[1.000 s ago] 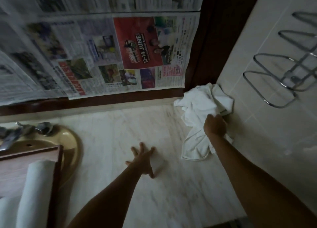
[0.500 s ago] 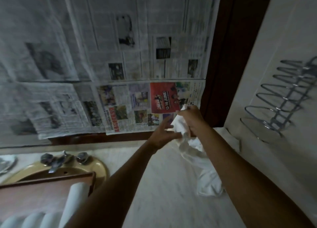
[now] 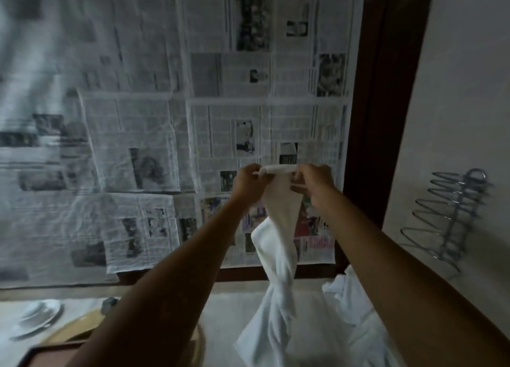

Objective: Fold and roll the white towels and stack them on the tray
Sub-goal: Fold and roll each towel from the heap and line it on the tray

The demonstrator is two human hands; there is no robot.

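A white towel hangs twisted in the air in front of the newspaper-covered wall. My left hand and my right hand pinch its top edge side by side, close together. The towel's lower end trails down toward the marble counter. More white towel cloth lies crumpled on the counter at the right, partly behind my right forearm. A corner of the dark wooden tray shows at the bottom left; what it holds is out of view.
A yellowish sink basin lies left of my left arm, with a white dish beyond it. A chrome wire rack is fixed to the tiled right wall. A dark wooden frame borders the newspaper sheets.
My right hand lifted the towel off the counter, my left hand rose from the counter and joined it, and both now hold the top edge high. The view tilted upward.
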